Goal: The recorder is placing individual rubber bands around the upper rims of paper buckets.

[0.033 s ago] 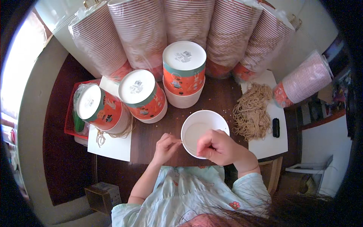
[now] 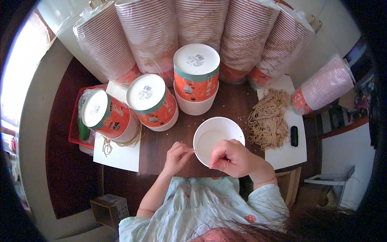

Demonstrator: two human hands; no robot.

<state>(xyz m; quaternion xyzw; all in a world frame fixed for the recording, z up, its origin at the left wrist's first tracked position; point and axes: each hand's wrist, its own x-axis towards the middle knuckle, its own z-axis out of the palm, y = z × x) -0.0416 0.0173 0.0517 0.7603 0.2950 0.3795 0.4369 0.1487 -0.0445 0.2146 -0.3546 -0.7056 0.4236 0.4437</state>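
Note:
A white-walled paper bucket (image 2: 210,141), its open mouth up, stands near the table's front edge. At its left rim my left hand (image 2: 178,158) pinches a short bit of tan cord, its tip against the bucket wall. My right hand (image 2: 233,158) is curled closed over the bucket's right front side, thumb and fingers together; whatever they hold is hidden. To the right lies a loose heap of tan cords (image 2: 269,121) on white card. Upside-down orange and green paper buckets stand in stacks: one at the middle (image 2: 196,84), one left of it (image 2: 155,115), another farther left (image 2: 117,121).
Tall plastic-wrapped stacks of buckets (image 2: 197,24) line the back of the brown table (image 2: 161,155). A wrapped stack (image 2: 324,84) leans at the right. A black object (image 2: 294,136) lies on the white card. A red basket (image 2: 73,127) sits at the left edge.

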